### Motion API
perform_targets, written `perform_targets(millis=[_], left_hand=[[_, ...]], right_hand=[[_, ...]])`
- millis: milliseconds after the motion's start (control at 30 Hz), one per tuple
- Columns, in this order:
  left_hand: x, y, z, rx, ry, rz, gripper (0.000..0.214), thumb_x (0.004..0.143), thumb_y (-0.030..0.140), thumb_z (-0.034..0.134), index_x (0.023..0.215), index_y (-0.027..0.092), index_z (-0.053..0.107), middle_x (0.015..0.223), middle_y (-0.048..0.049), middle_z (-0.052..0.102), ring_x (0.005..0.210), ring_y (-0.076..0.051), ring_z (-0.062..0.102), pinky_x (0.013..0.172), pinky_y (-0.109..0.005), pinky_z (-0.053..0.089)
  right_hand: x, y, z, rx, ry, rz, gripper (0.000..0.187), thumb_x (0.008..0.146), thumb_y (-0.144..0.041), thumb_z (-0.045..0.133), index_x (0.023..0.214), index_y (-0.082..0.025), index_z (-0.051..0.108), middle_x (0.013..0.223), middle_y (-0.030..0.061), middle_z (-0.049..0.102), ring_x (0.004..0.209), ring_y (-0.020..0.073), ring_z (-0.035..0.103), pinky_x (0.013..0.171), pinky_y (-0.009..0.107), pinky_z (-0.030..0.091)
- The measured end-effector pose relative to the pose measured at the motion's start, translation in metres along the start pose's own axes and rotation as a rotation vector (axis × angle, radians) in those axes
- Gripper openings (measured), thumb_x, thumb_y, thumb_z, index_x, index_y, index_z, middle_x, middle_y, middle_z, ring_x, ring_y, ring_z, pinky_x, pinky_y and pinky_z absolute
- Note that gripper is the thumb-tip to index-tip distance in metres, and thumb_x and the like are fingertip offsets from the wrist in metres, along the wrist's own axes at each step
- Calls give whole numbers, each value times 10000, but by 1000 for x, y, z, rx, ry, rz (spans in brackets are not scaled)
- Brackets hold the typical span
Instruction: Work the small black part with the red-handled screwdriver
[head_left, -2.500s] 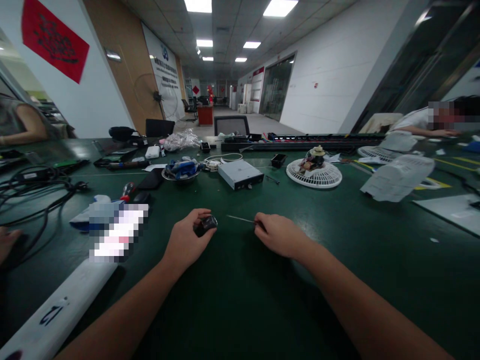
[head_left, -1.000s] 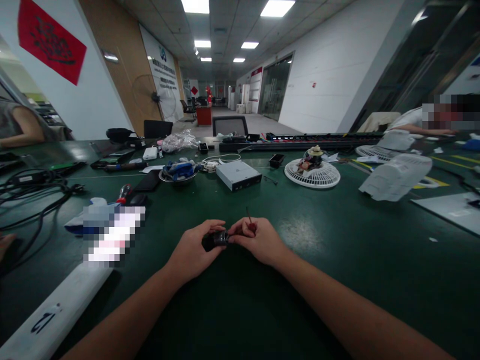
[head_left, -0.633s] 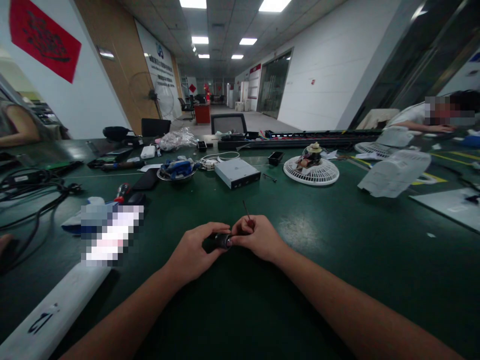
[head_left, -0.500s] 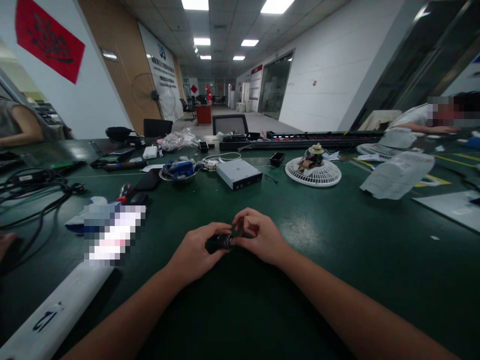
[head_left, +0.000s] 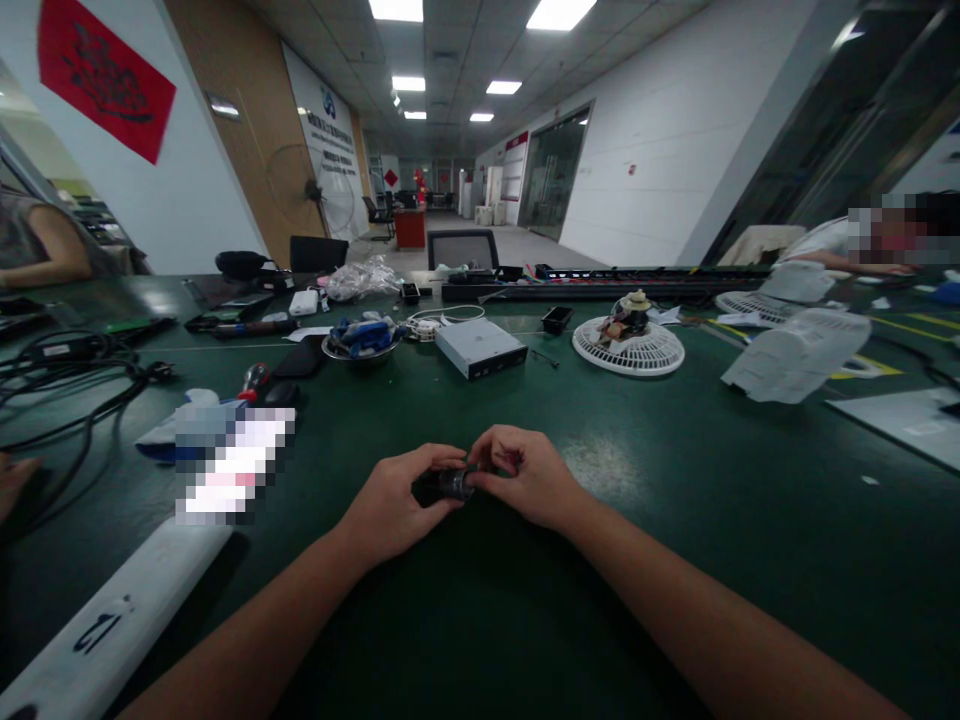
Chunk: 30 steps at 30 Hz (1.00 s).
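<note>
Between my hands, low over the green table [head_left: 525,600], is a small dark cylindrical part [head_left: 453,484] with a shiny ring near its right end. My left hand [head_left: 397,505] grips it from the left, thumb below and fingers above. My right hand [head_left: 521,475] has its thumb and fingertips at the part's right end. The fingertips are bent in a pinch there, and whether they hold a small piece is too small to make out.
Beyond my hands are an optical disc drive [head_left: 480,350], a metal bowl [head_left: 363,345] with blue items, and a white fan grille [head_left: 628,348]. A white strip-shaped device [head_left: 112,630], black cables [head_left: 90,390] and a screwdriver [head_left: 253,380] lie left. Another person's hand [head_left: 15,485] shows at the left edge.
My right hand's fingers have dropped slightly and come closer to the end of the dark part. The left hand keeps its grip; the whole view has shifted a little.
</note>
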<state>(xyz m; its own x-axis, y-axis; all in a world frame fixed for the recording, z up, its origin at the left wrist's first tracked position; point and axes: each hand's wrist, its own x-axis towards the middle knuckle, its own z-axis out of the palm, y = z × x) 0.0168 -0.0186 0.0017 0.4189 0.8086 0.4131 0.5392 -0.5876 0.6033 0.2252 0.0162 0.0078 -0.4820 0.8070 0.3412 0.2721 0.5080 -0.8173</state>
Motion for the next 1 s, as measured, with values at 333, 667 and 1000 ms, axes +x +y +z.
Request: perform_targets(millis=[333,667,1000], left_hand=[[0,1,0,43,109,-15,336,768,187,720,1090,210,626,1014,-39,709,919,-200,685,830,-340,564],[0,-1,0,31,101,-19,357,762,166,714,1105,207,620,1026,-46,705,914,-197,681,829,-346,566],[0,2,0,29,32,22,346,769,177,703,1104,215,623,1042,-42,711,945,-203,684,880,-351,554]], right_hand=[[2,10,7,377,-92,262,464,745,-383,713,621,-219,298,717,-9,594,569,115,582,512,246,435],[1,9,11,362,-89,269,472,722,-380,730,612,-222,299,637,-21,588,563,126,587,520,249,424],[1,3,3,-292,-37,36,376,755,-296,710,567,-200,399,598,-41,494,559,109,437,528,252,296]])
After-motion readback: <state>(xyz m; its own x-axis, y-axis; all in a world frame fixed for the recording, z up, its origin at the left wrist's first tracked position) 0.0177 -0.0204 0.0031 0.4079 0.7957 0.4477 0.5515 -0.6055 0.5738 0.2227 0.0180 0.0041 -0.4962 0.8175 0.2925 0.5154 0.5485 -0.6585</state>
